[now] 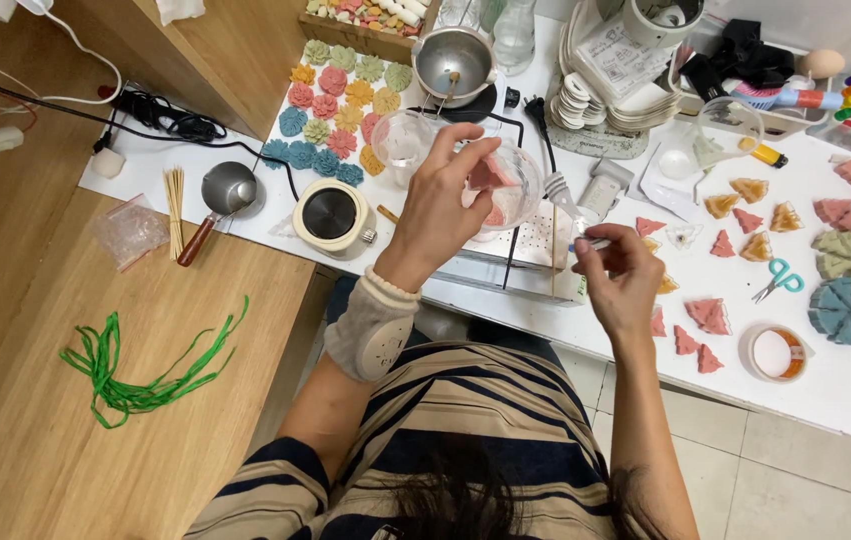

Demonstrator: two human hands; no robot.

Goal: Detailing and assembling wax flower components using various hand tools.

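The left hand (442, 196) has its grip closed around the rim of a clear, thin plastic cup of pink liquid (507, 186), likely light, flexible and spillable, while the right hand (617, 270) pinches a small slender tool (588, 243) above the white worktop (825, 390).

On the worktop (825, 400) there's one pair of teal scissors (780, 277), one tape roll (774, 352), two small electric melting pots (333, 214), one bundle of green raffia (135, 375) and two round segmented wax cakes (847, 309).
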